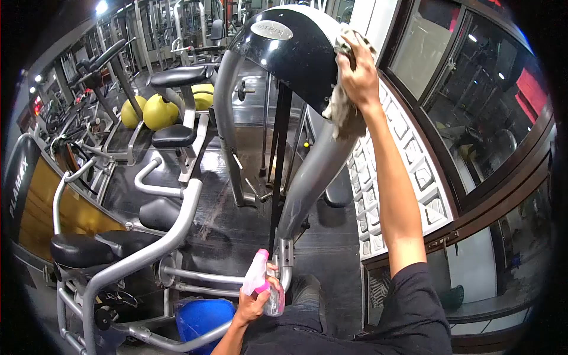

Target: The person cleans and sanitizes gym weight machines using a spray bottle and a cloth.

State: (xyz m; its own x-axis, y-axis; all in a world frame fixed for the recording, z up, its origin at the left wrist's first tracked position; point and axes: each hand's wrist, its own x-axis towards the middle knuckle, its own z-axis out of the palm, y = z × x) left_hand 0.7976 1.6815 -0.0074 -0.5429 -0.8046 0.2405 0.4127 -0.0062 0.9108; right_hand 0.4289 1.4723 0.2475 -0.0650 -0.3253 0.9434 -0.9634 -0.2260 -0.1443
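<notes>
My right hand (360, 74) is closed around a light, dark-patterned cloth (343, 112) and presses it against the right edge of a gym machine's black top cover (296, 65). Part of the cloth hangs down over the grey frame tube (319, 165). Low in front of my body, my left hand (254, 307) grips a spray bottle (273, 302) with a pink-and-white trigger head. The bottle is clear, and its nozzle end points upward. An oval badge (272, 29) sits on the black cover.
A blue bucket (204, 319) stands low, beside the machine's grey tubes. Padded seats (83, 251) and curved bars (154, 248) fill the left side. Yellow exercise balls (160, 112) lie farther back. A white patterned wall panel (408, 171) and dark-framed windows (473, 100) are close on the right.
</notes>
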